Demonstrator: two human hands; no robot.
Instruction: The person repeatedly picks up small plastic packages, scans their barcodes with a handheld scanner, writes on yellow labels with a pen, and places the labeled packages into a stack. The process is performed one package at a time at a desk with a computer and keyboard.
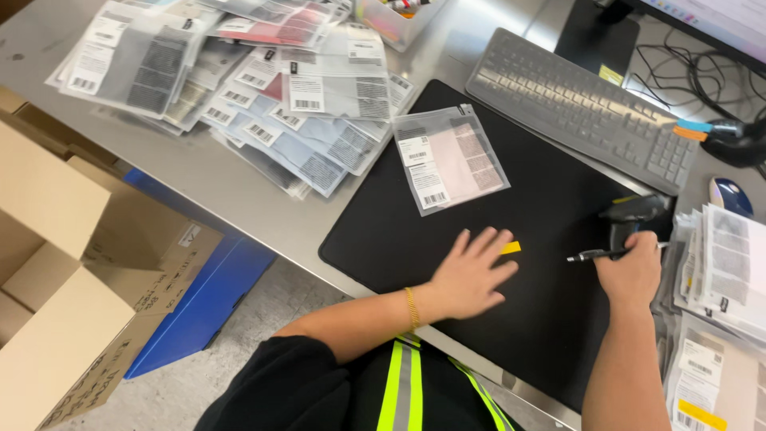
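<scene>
My left hand (472, 271) lies flat with fingers spread on a large black mat (550, 319), its fingertips touching a small yellow tag (511, 248). My right hand (632, 275) is closed around a black pen (594, 255) that points left, just in front of a black handheld scanner (634, 214). A clear flat bag with a pinkish insert and white labels (449, 158) lies alone on the mat, beyond my left hand.
A heap of labelled clear bags (263, 88) covers the metal table at the far left. A grey keyboard (578, 108), a mouse (730, 195) and a stack of bagged papers (722, 271) are to the right. Cardboard boxes (56, 263) and a blue crate (207, 299) stand on the floor.
</scene>
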